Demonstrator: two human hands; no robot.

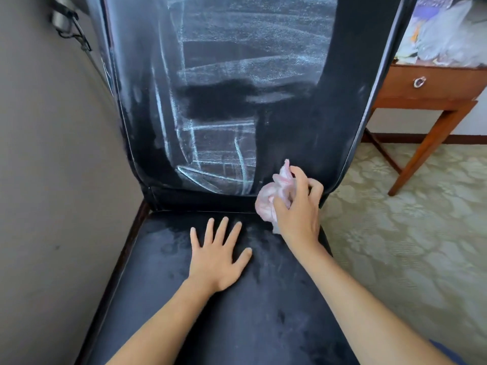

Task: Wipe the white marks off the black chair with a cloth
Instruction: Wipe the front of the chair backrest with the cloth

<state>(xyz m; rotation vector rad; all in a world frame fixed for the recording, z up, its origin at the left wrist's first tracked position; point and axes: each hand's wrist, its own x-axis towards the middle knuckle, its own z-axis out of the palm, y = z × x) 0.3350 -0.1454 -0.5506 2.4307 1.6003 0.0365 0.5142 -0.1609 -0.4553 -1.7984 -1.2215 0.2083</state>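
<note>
The black velvet chair (216, 322) fills the middle of the view. Its backrest carries white chalky marks (247, 38) in broad smears and thin lines, with wiped dark patches at mid height and down the right side. My right hand (297, 206) grips a crumpled pale pink cloth (274, 193) at the lower right of the backrest, just above the seat. My left hand (218, 254) lies flat on the seat with fingers spread, holding nothing.
A grey wall (52, 180) stands close on the left. A wooden side table (432, 101) with a ring-pull drawer stands at the right, with plastic bags on top. Pale patterned carpet (411, 246) covers the floor to the right of the chair.
</note>
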